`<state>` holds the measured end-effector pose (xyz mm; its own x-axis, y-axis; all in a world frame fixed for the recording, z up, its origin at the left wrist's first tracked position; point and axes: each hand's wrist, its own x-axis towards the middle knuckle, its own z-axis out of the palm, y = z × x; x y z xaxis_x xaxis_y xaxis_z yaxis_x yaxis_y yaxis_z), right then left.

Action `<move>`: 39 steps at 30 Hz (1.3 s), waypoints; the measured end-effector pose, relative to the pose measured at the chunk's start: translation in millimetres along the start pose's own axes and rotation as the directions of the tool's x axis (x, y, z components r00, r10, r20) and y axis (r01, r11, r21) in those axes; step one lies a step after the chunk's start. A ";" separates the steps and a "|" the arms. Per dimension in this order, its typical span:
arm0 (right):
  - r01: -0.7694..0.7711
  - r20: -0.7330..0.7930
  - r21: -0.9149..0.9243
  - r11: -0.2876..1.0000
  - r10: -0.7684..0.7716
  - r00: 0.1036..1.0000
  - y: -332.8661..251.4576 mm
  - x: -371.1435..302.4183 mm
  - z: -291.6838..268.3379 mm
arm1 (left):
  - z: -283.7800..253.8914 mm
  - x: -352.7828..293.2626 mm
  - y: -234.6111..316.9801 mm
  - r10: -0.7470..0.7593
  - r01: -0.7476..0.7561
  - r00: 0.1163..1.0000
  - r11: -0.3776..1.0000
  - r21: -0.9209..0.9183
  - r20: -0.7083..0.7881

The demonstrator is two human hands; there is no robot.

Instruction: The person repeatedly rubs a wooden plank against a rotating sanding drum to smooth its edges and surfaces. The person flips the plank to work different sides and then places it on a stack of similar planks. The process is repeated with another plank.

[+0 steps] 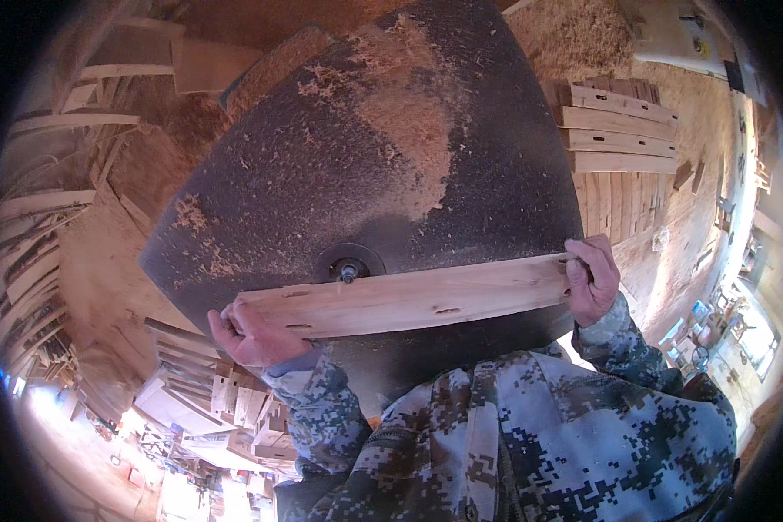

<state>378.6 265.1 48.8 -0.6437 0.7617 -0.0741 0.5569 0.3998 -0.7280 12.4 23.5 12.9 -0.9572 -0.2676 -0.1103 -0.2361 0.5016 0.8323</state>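
**Board held at both ends over a dusty dark surface**

At the left edge of the frame, long pale wood strips (39,204) lean in rows; below them, in the lower left, small cut wooden pieces (235,400) lie heaped; just right of that heap the left hand (250,335) is clenched around the left end of a long pale wooden board (409,296), fingers wrapped over its top edge; the board runs across the middle of the frame, slightly higher at its right end, lying on the near edge of the dark round-cornered surface (322,157); just above the board's left half a small metal spindle (348,271) stands in a round recess, just beside the board's far edge; sawdust (409,113) is scattered over the surface toward the upper centre; at the right the right hand (593,280) grips the board's other end, fingers curled over it; beyond it, in the upper right, flat boards (622,139) are stacked; camouflage sleeves (531,435) fill the lower centre.
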 end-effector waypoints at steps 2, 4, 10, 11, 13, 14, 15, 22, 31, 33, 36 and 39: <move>-0.036 -0.032 -0.003 0.999 0.035 0.999 -8.6 7.5 11.8 | -7.7 14.8 -7.2 0.024 -0.024 1.000 1.000 -0.007 -0.004; -0.016 -0.048 -0.036 0.999 0.015 0.999 -17.7 17.5 25.4 | -16.6 34.4 -14.7 0.062 -0.062 0.998 0.998 -0.005 0.003; 0.088 -0.039 -0.073 0.993 -0.091 0.995 -51.6 42.7 61.5 | -43.4 86.8 -31.7 -0.018 0.017 0.996 1.000 -0.017 -0.082; 0.094 -0.033 -0.063 0.994 -0.096 0.995 -58.0 46.4 68.1 | -47.2 93.8 -34.3 -0.024 0.019 0.994 0.999 -0.047 -0.105; 0.150 -0.018 -0.020 0.988 -0.150 0.988 -69.6 54.1 81.1 | -57.0 107.8 -39.4 -0.029 0.014 0.989 0.994 -0.105 -0.146; 0.157 -0.009 0.010 0.988 -0.157 0.988 -75.9 57.0 87.8 | -64.3 115.8 -41.1 -0.059 0.057 0.981 0.998 -0.019 -0.183; 0.156 0.004 0.039 0.987 -0.156 0.988 -82.3 59.9 95.0 | -70.0 123.2 -44.8 -0.090 0.085 0.976 0.996 -0.031 -0.196; 0.270 0.024 0.123 0.955 -0.275 0.961 -112.7 75.5 134.2 | -115.0 159.0 -70.9 -0.157 0.134 0.954 0.986 -0.104 -0.256; 0.281 0.116 0.182 0.942 -0.305 0.945 -135.0 80.1 157.8 | -155.8 165.1 -99.7 -0.183 0.209 0.894 0.978 0.020 -0.408; 0.285 0.127 0.199 0.938 -0.312 0.941 -139.3 81.6 162.0 | -169.9 169.9 -111.3 -0.201 0.217 0.886 0.976 -0.010 -0.418; 0.296 0.140 0.216 0.930 -0.330 0.934 -144.7 83.0 167.1 | -191.2 174.4 -126.6 -0.277 0.272 0.895 0.960 -0.064 -0.348; 0.309 0.159 0.217 0.926 -0.346 0.925 -147.4 84.3 169.6 | -201.8 176.6 -134.0 -0.228 0.265 0.911 0.962 0.061 -0.344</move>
<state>153.2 183.9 34.3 -0.8716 0.4845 0.0751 0.2027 0.4955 -0.8446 -91.2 -257.0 -8.5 -0.7601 -0.6415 -0.1036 -0.4908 0.4623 0.7385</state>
